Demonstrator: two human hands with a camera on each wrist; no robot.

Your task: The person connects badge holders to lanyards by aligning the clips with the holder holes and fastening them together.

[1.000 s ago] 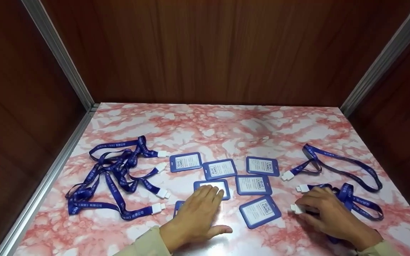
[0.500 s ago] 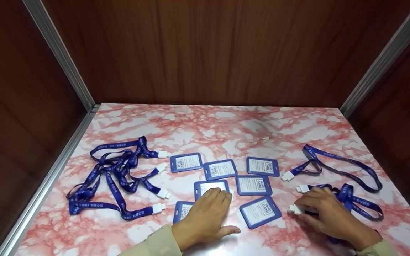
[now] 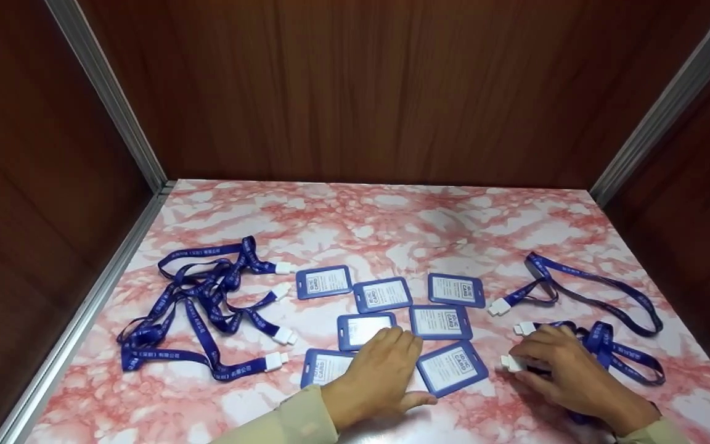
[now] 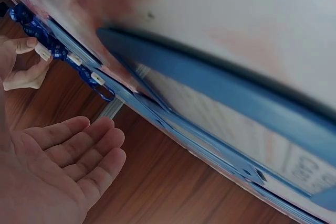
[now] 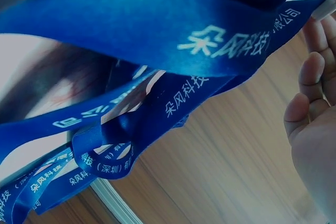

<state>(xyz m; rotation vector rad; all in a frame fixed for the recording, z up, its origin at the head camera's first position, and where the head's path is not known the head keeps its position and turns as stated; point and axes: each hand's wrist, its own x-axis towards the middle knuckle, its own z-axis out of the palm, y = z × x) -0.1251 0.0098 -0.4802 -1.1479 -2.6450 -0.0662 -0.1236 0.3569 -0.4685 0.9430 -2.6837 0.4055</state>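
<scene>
My left hand [image 3: 383,373] is over the blue badge holders in the head view, fingers extended. In the left wrist view the left palm [image 4: 68,166] holds nothing. The white-carded badge holder [image 3: 366,330] lies just beyond its fingers. Part of the lower-left badge holder [image 3: 327,367] is hidden by the hand; the lower-right badge holder [image 3: 452,368] is close to its thumb. My right hand [image 3: 561,370] pinches the white clip [image 3: 511,363] of a blue lanyard between thumb and fingers. Its printed strap [image 5: 220,40] fills much of the right wrist view.
Several other badge holders, such as the upper-left one [image 3: 324,282], lie mid-table. A tangle of blue lanyards [image 3: 207,302] spreads on the left, white clips facing the holders. Another lanyard [image 3: 601,296] lies beyond my right hand. Dark wood panels [image 3: 379,92] enclose the table [image 3: 379,228].
My left hand has slid rightward and back, off the middle badge holder, uncovering it and more of the lower-left one. The right hand has stayed on the lanyard clip.
</scene>
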